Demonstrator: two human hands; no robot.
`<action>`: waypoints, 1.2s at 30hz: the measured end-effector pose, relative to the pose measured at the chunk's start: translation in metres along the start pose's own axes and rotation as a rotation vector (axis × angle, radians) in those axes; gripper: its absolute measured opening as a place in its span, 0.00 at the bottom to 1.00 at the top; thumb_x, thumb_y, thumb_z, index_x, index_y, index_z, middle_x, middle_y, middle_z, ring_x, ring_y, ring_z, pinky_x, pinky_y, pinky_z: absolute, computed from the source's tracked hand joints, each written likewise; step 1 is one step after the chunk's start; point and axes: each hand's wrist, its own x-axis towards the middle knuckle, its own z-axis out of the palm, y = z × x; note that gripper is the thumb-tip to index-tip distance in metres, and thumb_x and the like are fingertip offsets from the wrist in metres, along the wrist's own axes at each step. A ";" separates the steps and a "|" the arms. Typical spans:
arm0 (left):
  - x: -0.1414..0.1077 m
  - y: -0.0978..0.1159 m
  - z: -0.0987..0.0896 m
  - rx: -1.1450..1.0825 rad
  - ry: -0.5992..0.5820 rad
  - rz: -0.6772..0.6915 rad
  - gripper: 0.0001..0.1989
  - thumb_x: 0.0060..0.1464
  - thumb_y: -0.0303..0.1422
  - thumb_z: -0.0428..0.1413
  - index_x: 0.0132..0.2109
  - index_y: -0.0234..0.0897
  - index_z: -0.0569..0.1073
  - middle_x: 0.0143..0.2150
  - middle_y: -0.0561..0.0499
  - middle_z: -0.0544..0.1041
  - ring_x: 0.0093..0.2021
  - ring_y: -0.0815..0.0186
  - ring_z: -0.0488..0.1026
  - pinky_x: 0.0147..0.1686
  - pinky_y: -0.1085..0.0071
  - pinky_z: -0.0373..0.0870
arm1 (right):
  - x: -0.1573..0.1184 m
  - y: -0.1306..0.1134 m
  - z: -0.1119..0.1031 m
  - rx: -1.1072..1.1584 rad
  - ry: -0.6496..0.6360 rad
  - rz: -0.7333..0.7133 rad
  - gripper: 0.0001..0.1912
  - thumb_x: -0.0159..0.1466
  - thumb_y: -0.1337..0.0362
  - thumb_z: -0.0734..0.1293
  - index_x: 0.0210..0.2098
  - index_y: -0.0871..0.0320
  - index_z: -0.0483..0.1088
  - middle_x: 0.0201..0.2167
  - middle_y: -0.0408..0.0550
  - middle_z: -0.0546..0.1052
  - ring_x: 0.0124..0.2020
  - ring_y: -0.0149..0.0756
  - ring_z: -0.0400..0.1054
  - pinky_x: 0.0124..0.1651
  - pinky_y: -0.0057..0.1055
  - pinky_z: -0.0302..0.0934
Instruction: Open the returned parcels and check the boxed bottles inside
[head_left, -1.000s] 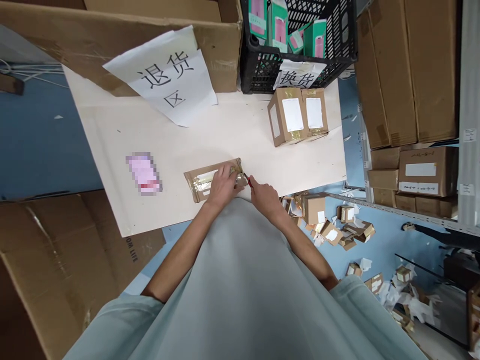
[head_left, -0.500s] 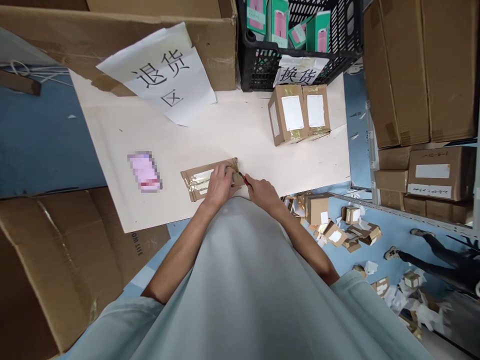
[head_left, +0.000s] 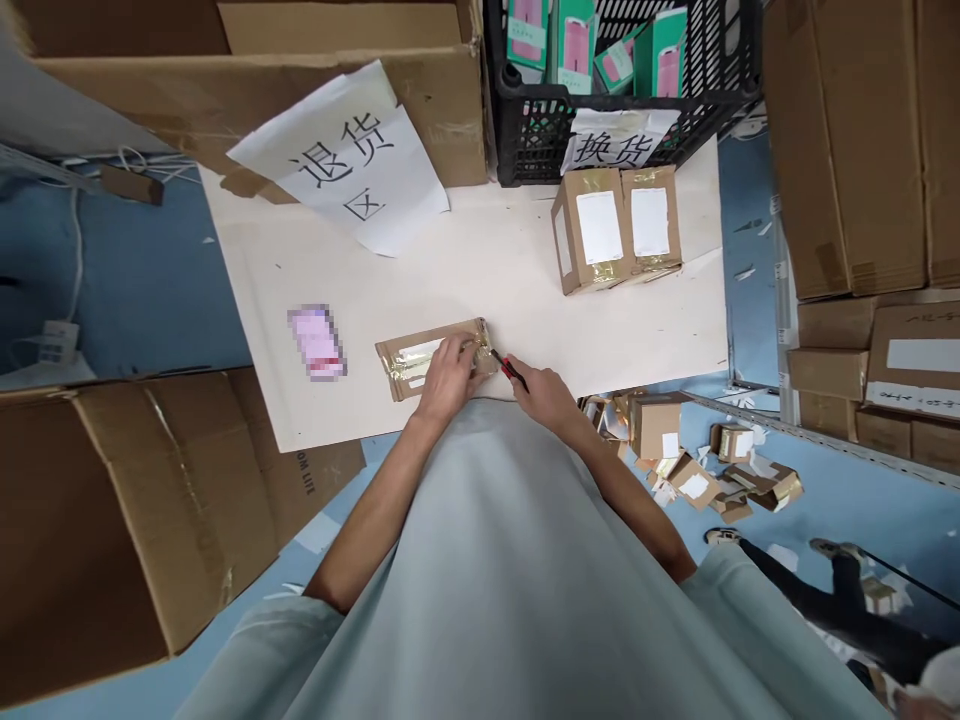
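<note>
The right hand (head_left: 541, 393) is curled tight around a red and black cutter (head_left: 511, 370), its tip close by the end of a flat parcel (head_left: 409, 360). The left hand (head_left: 448, 380), fingers bent, holds that parcel on the worktop (head_left: 600, 345), likely so it won't slide. Farther back, two boxes (head_left: 602, 228) sit together, perhaps to leave room. Behind, a black crate (head_left: 534, 93) keeps green boxes (head_left: 576, 45) tidy.

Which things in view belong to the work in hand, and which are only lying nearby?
Apparently in use:
taped parcel, under the left hand
red-and-black tool, in the right hand

Seemingly just nearby:
pixelated pink thing
two small boxes
black crate
large sign
</note>
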 end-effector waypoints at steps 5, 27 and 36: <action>-0.009 0.003 -0.007 0.033 0.022 -0.034 0.34 0.61 0.35 0.67 0.72 0.38 0.69 0.71 0.32 0.70 0.73 0.37 0.66 0.73 0.39 0.62 | 0.011 0.035 0.018 0.375 0.147 0.032 0.29 0.80 0.61 0.59 0.78 0.54 0.60 0.44 0.47 0.88 0.39 0.42 0.84 0.53 0.39 0.76; -0.053 -0.030 -0.032 -0.194 0.271 -0.671 0.30 0.70 0.43 0.57 0.73 0.39 0.69 0.59 0.38 0.82 0.42 0.53 0.84 0.53 0.52 0.80 | 0.070 0.062 0.039 0.703 0.134 0.088 0.17 0.79 0.54 0.58 0.61 0.54 0.66 0.52 0.51 0.85 0.38 0.35 0.84 0.37 0.31 0.80; -0.058 -0.042 -0.012 -0.186 0.270 -0.610 0.25 0.67 0.33 0.56 0.68 0.43 0.77 0.53 0.41 0.78 0.43 0.54 0.83 0.51 0.54 0.82 | 0.050 0.046 0.022 0.565 0.228 0.035 0.21 0.81 0.48 0.57 0.63 0.51 0.67 0.50 0.50 0.86 0.38 0.38 0.84 0.41 0.35 0.80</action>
